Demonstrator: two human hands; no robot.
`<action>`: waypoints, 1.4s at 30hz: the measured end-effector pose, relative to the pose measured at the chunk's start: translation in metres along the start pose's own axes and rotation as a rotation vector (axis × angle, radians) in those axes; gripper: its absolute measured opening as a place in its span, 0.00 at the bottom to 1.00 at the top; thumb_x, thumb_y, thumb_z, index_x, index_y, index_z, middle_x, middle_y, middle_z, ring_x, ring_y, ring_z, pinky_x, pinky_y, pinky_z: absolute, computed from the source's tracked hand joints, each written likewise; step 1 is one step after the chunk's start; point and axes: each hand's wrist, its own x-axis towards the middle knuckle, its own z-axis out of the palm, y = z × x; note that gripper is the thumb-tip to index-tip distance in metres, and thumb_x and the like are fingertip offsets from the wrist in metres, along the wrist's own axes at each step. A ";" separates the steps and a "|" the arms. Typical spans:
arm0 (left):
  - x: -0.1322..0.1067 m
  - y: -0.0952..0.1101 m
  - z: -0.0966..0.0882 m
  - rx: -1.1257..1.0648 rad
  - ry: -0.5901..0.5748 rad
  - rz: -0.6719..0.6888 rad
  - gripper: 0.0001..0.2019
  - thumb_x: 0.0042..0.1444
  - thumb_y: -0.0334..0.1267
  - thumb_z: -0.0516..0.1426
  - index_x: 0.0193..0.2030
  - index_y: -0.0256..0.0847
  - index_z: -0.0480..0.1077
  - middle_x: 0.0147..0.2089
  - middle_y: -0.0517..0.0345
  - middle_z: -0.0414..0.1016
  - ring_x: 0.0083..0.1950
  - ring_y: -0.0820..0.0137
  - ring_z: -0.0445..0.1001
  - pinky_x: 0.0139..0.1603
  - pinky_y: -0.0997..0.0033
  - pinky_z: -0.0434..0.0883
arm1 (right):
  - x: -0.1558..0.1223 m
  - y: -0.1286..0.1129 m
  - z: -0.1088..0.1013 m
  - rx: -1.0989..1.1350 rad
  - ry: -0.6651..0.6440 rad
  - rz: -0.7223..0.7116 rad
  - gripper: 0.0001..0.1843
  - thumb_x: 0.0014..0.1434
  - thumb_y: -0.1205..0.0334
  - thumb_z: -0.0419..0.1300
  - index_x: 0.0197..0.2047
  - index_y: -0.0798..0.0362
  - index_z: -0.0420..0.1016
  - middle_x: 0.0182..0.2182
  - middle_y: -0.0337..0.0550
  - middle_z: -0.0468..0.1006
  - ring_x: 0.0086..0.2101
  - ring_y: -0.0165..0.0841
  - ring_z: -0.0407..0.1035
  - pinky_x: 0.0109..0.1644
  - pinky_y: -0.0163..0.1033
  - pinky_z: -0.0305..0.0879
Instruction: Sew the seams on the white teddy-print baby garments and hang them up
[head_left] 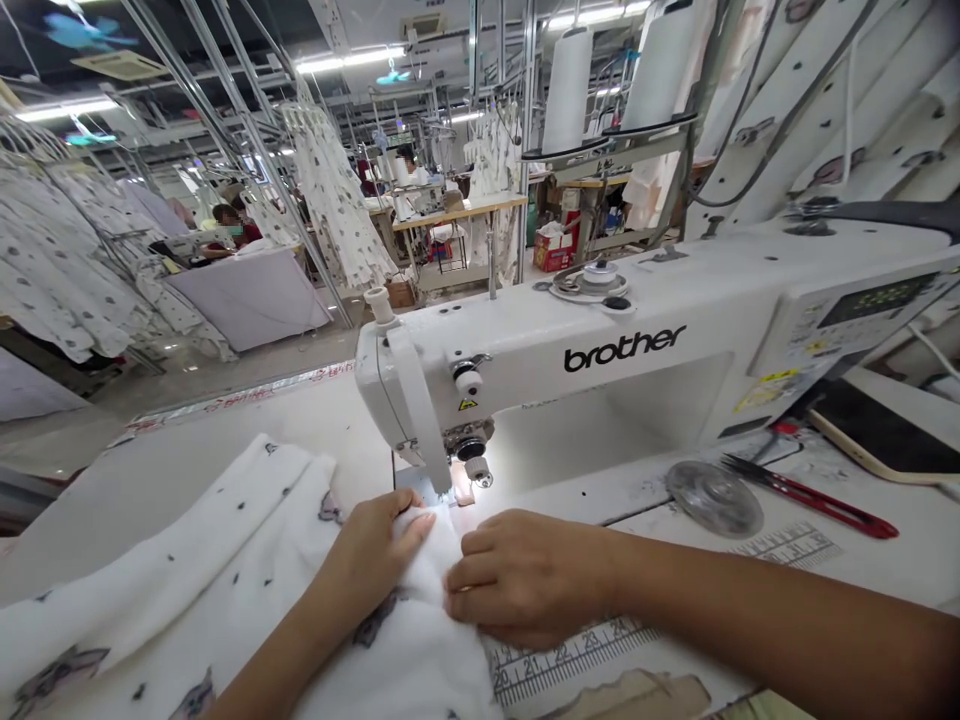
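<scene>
White printed fabric [225, 590] lies across the sewing table, with its edge under the presser foot [459, 490] of a white Brother sewing machine [600, 350]. My left hand [371, 555] lies flat on the cloth just left of the foot, fingers stretched toward the needle. My right hand [525, 575] rests on the fabric edge right of it, fingers curled and pressed on the cloth.
Red-handled thread snips [817, 497] and a round metal disc [712, 497] lie on the table at right. A printed ruler strip [570, 655] runs under my right wrist. Thread cones [568, 90] stand behind the machine. Hanging garments [334, 200] and other seated workers [229, 225] fill the background.
</scene>
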 end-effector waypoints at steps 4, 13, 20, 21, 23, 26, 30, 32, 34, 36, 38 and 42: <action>-0.002 0.003 0.001 0.069 0.009 -0.027 0.11 0.59 0.45 0.52 0.32 0.43 0.68 0.29 0.62 0.73 0.33 0.65 0.71 0.35 0.69 0.63 | -0.001 0.005 0.000 -0.002 0.036 0.119 0.14 0.60 0.67 0.53 0.49 0.57 0.71 0.40 0.46 0.76 0.36 0.34 0.63 0.39 0.41 0.62; -0.004 0.004 0.006 0.169 0.091 0.000 0.08 0.59 0.44 0.53 0.37 0.44 0.69 0.39 0.57 0.76 0.41 0.62 0.74 0.41 0.64 0.66 | 0.008 0.008 -0.001 -0.084 -0.062 0.260 0.10 0.67 0.67 0.51 0.44 0.61 0.72 0.37 0.47 0.75 0.36 0.35 0.61 0.44 0.40 0.62; -0.005 0.005 0.009 0.244 0.130 0.019 0.09 0.58 0.43 0.53 0.32 0.42 0.67 0.37 0.53 0.73 0.44 0.58 0.71 0.46 0.60 0.66 | 0.005 0.006 0.000 -0.081 -0.050 0.286 0.10 0.67 0.67 0.54 0.46 0.61 0.72 0.39 0.45 0.76 0.40 0.36 0.63 0.47 0.41 0.61; -0.005 0.006 0.009 0.259 0.126 0.025 0.08 0.58 0.42 0.52 0.31 0.42 0.66 0.36 0.53 0.73 0.43 0.59 0.71 0.45 0.60 0.65 | 0.005 0.005 -0.001 -0.089 -0.044 0.281 0.10 0.67 0.67 0.54 0.47 0.61 0.72 0.41 0.46 0.76 0.42 0.37 0.63 0.48 0.42 0.61; -0.004 0.009 0.009 0.285 0.118 0.034 0.07 0.58 0.41 0.52 0.31 0.42 0.66 0.35 0.54 0.74 0.41 0.60 0.71 0.46 0.60 0.64 | 0.005 0.005 -0.003 -0.104 -0.041 0.272 0.10 0.67 0.66 0.54 0.48 0.62 0.72 0.44 0.47 0.76 0.46 0.38 0.63 0.50 0.43 0.60; -0.003 0.013 0.007 0.316 0.090 0.013 0.07 0.58 0.40 0.51 0.31 0.42 0.65 0.32 0.57 0.73 0.37 0.62 0.71 0.47 0.60 0.62 | 0.005 0.005 -0.004 -0.091 -0.054 0.283 0.09 0.67 0.65 0.54 0.47 0.61 0.72 0.44 0.49 0.76 0.48 0.39 0.63 0.52 0.43 0.59; -0.002 0.019 0.001 0.311 0.020 -0.063 0.11 0.60 0.45 0.50 0.31 0.43 0.64 0.25 0.61 0.69 0.31 0.64 0.69 0.38 0.65 0.61 | 0.005 0.006 -0.004 -0.064 -0.064 0.301 0.07 0.67 0.63 0.56 0.43 0.58 0.72 0.41 0.47 0.77 0.47 0.38 0.64 0.52 0.42 0.58; -0.002 0.021 -0.002 0.300 0.014 -0.089 0.12 0.60 0.45 0.49 0.29 0.43 0.64 0.25 0.60 0.70 0.32 0.64 0.70 0.36 0.66 0.61 | 0.006 0.006 -0.005 -0.060 -0.063 0.307 0.06 0.66 0.63 0.56 0.40 0.57 0.71 0.40 0.45 0.77 0.45 0.37 0.64 0.51 0.42 0.59; -0.002 0.020 -0.002 0.297 0.031 -0.098 0.11 0.59 0.43 0.49 0.28 0.42 0.64 0.29 0.58 0.72 0.36 0.62 0.71 0.40 0.64 0.62 | 0.006 0.005 -0.006 -0.059 -0.062 0.309 0.06 0.66 0.63 0.57 0.39 0.57 0.71 0.39 0.44 0.77 0.44 0.36 0.64 0.50 0.41 0.59; -0.001 0.018 0.000 0.296 0.056 -0.092 0.09 0.58 0.41 0.51 0.30 0.42 0.67 0.34 0.56 0.74 0.42 0.60 0.72 0.46 0.61 0.63 | 0.007 0.005 -0.007 -0.063 -0.068 0.311 0.06 0.67 0.63 0.56 0.40 0.57 0.71 0.39 0.44 0.76 0.44 0.35 0.64 0.49 0.41 0.59; 0.000 0.013 0.003 0.296 0.073 -0.073 0.06 0.57 0.40 0.52 0.33 0.42 0.68 0.38 0.55 0.75 0.46 0.58 0.71 0.51 0.57 0.61 | 0.007 0.004 -0.007 -0.074 -0.076 0.311 0.06 0.67 0.63 0.56 0.41 0.57 0.71 0.39 0.43 0.76 0.43 0.36 0.64 0.50 0.41 0.58; 0.005 0.005 0.011 0.309 0.092 -0.026 0.06 0.58 0.38 0.51 0.33 0.42 0.66 0.43 0.54 0.73 0.49 0.60 0.70 0.54 0.53 0.60 | 0.005 0.005 -0.003 -0.106 -0.065 0.311 0.07 0.67 0.62 0.55 0.40 0.57 0.71 0.39 0.43 0.77 0.42 0.36 0.65 0.51 0.42 0.58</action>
